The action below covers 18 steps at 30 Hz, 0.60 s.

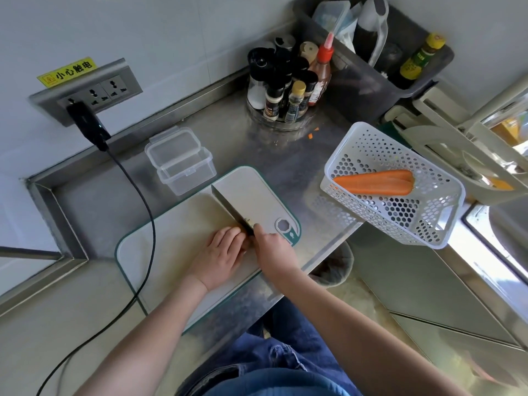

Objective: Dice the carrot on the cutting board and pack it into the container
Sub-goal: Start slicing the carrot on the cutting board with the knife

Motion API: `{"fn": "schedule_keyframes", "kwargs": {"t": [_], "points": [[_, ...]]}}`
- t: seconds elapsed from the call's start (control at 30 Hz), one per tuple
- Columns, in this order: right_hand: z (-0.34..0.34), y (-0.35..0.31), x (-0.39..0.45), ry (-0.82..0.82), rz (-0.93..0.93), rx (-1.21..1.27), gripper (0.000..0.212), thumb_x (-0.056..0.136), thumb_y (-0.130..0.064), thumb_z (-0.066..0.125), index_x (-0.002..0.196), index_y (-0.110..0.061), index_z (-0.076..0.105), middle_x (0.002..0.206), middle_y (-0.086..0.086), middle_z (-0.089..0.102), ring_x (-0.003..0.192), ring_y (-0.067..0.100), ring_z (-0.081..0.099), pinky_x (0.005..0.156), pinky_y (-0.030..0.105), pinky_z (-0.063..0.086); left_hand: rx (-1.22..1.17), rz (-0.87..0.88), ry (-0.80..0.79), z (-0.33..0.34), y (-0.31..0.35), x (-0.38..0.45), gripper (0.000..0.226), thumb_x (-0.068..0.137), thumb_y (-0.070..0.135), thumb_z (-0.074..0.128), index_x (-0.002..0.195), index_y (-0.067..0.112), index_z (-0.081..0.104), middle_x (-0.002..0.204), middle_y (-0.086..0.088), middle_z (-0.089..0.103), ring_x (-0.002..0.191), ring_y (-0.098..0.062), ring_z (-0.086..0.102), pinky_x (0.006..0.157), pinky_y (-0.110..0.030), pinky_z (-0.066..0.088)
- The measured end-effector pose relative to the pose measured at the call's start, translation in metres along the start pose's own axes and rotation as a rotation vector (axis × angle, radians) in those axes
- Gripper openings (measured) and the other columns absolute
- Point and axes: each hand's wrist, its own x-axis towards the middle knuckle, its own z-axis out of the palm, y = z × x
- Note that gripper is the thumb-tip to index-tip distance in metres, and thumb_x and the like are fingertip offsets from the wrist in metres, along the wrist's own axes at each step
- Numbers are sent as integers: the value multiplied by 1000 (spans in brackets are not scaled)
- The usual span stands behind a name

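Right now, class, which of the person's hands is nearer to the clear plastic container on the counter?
Left. The left hand rests on the cutting board, in front of the clear plastic container. The right hand grips the cleaver handle, farther off to the container's right.

Stainless steel counter [228, 138], set against a pale wall. Lying directly on it: a white cutting board [171, 252] with teal rim, overhanging the front edge; just behind the board, a clear lidded container [183, 164]; farther back, a round rack of spice bottles [285, 90]; beside that, a grey tub [368, 75]; at right, a white perforated basket [400, 212] jutting past the counter's edge; two orange scraps [311, 135] near the rack.
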Motion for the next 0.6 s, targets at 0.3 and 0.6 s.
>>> {"fn": "schedule_keyframes", "kwargs": {"t": [0.3, 0.6], "points": [[-15, 47, -22, 133, 109, -144, 31, 97, -15, 41, 127, -15, 35, 87, 9, 66, 75, 34, 65, 56, 33, 41, 22, -13, -57, -7, 3, 1, 30, 97, 27, 31, 110, 6, 47, 114, -11, 44, 100, -28, 46, 88, -39, 38], [-16, 47, -40, 325, 143, -327, 66, 53, -15, 86, 97, -13, 37, 52, 1, 60, 41, 24, 56, 38, 24, 22, -167, 7, 51, -44, 23, 34, 22, 89, 21, 41, 104, 9, 51, 108, -8, 49, 97, -25, 48, 86, -37, 37]]}}
